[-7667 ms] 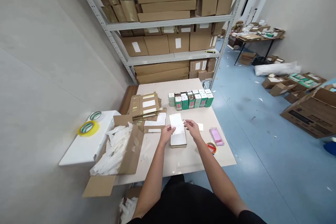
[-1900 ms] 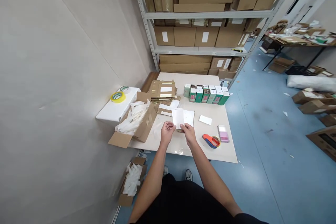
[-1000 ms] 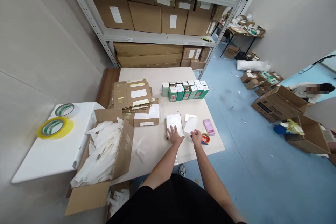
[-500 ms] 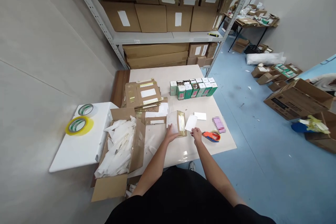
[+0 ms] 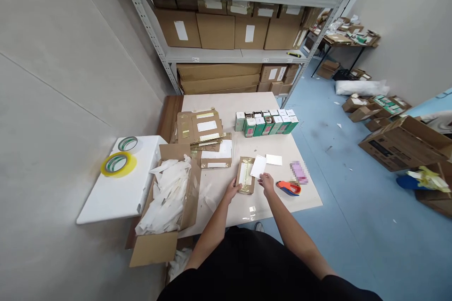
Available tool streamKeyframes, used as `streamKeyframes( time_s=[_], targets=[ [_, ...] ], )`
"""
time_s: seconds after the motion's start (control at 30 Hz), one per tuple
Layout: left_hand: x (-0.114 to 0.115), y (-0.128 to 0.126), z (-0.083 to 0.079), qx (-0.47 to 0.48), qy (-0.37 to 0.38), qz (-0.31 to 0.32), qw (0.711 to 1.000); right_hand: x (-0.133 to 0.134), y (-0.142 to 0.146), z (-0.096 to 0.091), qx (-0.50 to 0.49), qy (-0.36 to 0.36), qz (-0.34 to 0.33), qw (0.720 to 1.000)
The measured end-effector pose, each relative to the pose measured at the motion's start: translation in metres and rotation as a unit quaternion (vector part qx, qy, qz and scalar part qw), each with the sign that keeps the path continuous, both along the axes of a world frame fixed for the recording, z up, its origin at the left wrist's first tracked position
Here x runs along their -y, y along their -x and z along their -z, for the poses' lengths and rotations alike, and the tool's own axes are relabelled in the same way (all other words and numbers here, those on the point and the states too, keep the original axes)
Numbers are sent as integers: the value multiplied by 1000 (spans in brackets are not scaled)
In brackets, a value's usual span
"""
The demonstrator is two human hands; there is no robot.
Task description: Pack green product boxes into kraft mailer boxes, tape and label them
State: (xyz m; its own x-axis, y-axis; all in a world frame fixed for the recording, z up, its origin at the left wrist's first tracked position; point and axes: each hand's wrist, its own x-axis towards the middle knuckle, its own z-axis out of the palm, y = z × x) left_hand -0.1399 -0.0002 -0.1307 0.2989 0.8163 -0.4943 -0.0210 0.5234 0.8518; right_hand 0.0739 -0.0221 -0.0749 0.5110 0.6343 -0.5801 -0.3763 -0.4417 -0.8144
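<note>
My left hand (image 5: 232, 189) grips the lower left edge of a small cardboard box (image 5: 248, 189) on the table. The box's upward face carries a white label with shiny clear tape across it. To its right, my right hand (image 5: 266, 182) pinches the lower corner of a white paper slip (image 5: 258, 166), which overlaps the box's right edge in view. Whether the slip touches the box I cannot tell. A second white slip (image 5: 274, 160) lies just behind. Near my right hand lies an orange and blue tool (image 5: 288, 188), perhaps a tape dispenser.
Flattened cardboard (image 5: 187, 128) is piled at the table's left, and green-and-white boxes (image 5: 259, 127) stand in rows at the back. An open carton (image 5: 192, 193) of white paper strips and tape rolls (image 5: 116, 163) are on the left. Shelving (image 5: 219, 55) stands behind; a blurred pink item (image 5: 299, 172) lies right.
My left hand has turned the box, so its taped, labelled face now points up. The slip stays in my right hand. The whole view has shifted slightly.
</note>
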Motion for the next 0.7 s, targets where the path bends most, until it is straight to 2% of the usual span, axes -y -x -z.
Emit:
streamKeyframes(
  time_s=[0.1, 0.23, 0.3, 0.4, 0.5, 0.6, 0.7],
  targets=[
    [-2, 4, 0, 17, 13, 15, 1000, 12, -14, 1, 1, -1, 17, 1000],
    [-6, 20, -3, -27, 54, 25, 998, 24, -17, 4, 1, 6, 24, 1000],
    [-5, 26, -1, -72, 61, -16, 995, 27, -13, 5, -3, 13, 21, 1000],
    [0, 30, 6, -123, 25, -101, 987, 27, -4, 7, -3, 13, 3, 1000],
    [6, 30, 13, -130, 0, -137, 982, 25, 5, 8, -8, 9, -13, 1000],
    [12, 26, 19, -133, -8, -118, 984, 21, 15, 10, -15, 22, -24, 999],
    [19, 17, 20, -124, -6, -50, 991, 14, 26, 12, 1, 44, -52, 998]
  ],
)
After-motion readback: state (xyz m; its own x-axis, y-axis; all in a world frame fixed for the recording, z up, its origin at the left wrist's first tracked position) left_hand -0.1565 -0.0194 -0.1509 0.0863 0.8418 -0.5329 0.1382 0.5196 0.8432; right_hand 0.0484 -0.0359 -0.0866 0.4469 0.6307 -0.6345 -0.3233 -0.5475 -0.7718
